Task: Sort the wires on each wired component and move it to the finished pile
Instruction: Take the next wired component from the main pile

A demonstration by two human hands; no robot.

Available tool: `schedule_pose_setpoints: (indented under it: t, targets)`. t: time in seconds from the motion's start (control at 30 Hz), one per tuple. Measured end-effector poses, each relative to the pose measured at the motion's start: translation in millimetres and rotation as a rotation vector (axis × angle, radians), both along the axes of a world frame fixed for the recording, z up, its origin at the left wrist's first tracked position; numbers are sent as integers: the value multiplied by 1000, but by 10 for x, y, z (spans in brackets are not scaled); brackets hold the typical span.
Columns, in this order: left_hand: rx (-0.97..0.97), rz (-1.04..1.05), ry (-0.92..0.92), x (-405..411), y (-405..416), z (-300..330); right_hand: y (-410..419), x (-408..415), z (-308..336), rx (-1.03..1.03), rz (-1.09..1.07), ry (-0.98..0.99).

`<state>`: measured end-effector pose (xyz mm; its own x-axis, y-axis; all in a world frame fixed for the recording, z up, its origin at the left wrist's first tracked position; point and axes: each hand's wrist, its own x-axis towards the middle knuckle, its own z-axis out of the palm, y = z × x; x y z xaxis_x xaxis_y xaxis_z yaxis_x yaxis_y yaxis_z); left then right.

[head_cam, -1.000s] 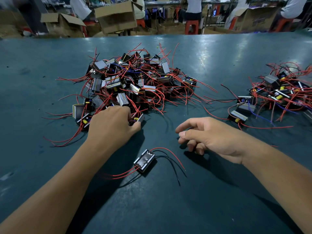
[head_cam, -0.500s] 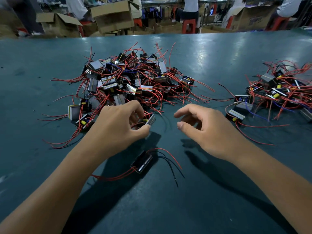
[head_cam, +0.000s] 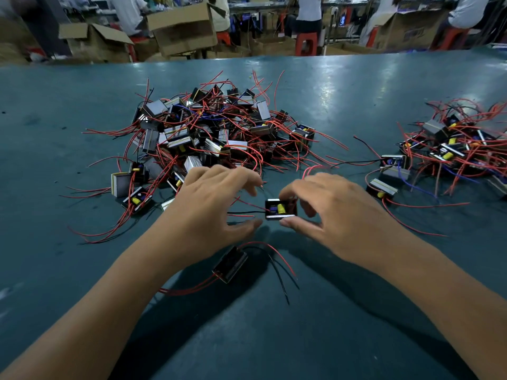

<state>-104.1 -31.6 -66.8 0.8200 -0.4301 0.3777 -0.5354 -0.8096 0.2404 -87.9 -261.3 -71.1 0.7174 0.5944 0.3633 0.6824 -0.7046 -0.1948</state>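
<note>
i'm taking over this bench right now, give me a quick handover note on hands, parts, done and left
Right hand pinches one wired component between thumb and fingers, above the table.
Left hand is open beside it, fingers spread, holding nothing.
Another component lies loose on the table under the hands, its wires splayed.
Big unsorted pile sits ahead to the left; the smaller pile at far right looks like the finished one.
Left: sort the held part's wires, move it right, then the loose one and the big pile.
</note>
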Motion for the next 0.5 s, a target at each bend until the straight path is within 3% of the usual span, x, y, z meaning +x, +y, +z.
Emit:
schedule_pose_setpoints:
  t: [0.13, 0.27, 0.4, 0.5]
  targets:
    - [-105, 20, -106, -2, -3, 24, -149, 81, 15, -169, -188, 200]
    - [-227, -60, 9, -39, -35, 50, -230, 137, 4, -236, -217, 331]
    - [-230, -173, 197, -55, -35, 46, -200, 125, 36, 152, -97, 197]
    - [-191, -227, 309, -65, -51, 0, -119, 108, 1, 215, -48, 187]
